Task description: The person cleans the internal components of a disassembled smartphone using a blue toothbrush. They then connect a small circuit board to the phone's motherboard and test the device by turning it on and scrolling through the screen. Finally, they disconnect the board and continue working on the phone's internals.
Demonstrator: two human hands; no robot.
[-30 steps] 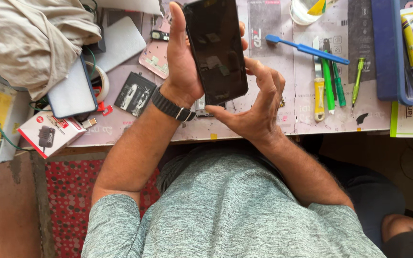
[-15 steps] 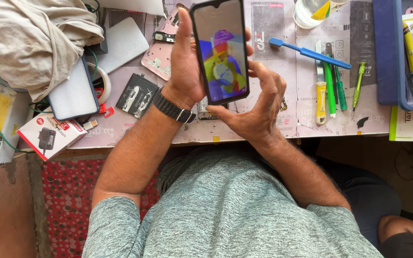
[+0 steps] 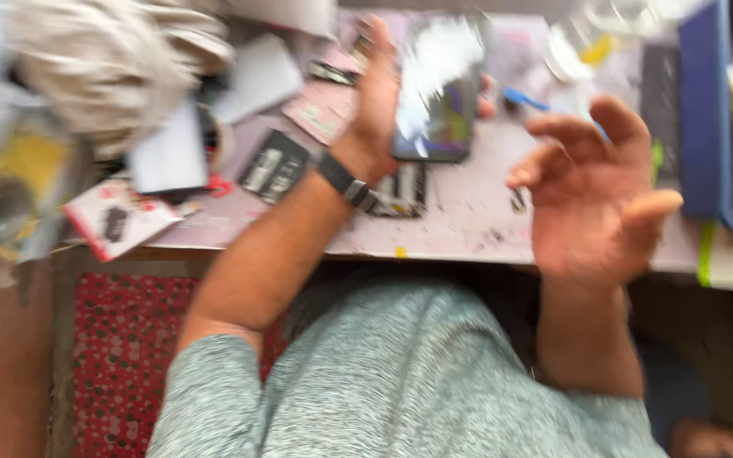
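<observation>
My left hand (image 3: 377, 102) holds a smartphone (image 3: 437, 102) over the pale worktable (image 3: 460, 220); its screen is lit and partly washed out by glare. A dark watch sits on that wrist. My right hand (image 3: 600, 191) hovers to the right of the phone, palm up, fingers spread and curled, holding nothing and clear of the phone. The whole view is motion-blurred.
A beige cloth bundle (image 3: 103, 68) lies at the far left beside grey flat devices (image 3: 176, 153) and a small red-and-white box (image 3: 116, 222). A blue tray (image 3: 706, 127) with tubes stands at the right. A blue toothbrush (image 3: 523, 100) lies behind the phone. Red patterned rug (image 3: 120, 356) below.
My right hand has come off the phone and swung out to the right, opening. The phone's screen lit up a half second ago and stays lit. The view moved closer and blurred.
</observation>
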